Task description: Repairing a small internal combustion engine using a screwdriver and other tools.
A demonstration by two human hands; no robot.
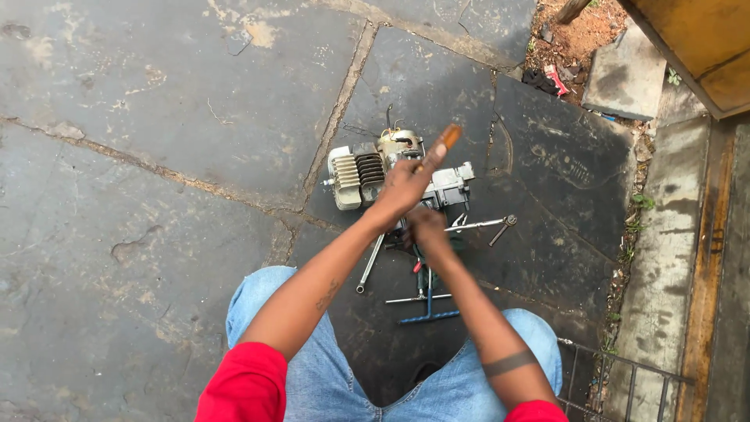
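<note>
A: Item one, hands?

B: Left hand [404, 184] raised over the engine [398, 176], fist clamped on a tool whose wooden handle [449, 137] sticks up toward 1 o'clock. Right hand [426, 228] lower, just at 5 o'clock of the left, fingers curled down against the engine's near side; whether it grips anything I cannot tell.

A: Engine, location?

B: On the dark stone floor [156, 156], directly ahead of the knees, finned cylinder [358, 176] at its 9 o'clock end.

A: Loose tools?

B: A long rod [369, 267] at 7 o'clock of the engine, partly under the left forearm. A wrench [484, 225] at 4 o'clock. A blue T-wrench [428, 309] at 6 o'clock, between the knees, beside a thin steel bar [418, 298].

A: Surroundings?

B: Concrete block [625, 74] and red soil at 1 o'clock; metal grate [625, 383] at 5 o'clock.
</note>
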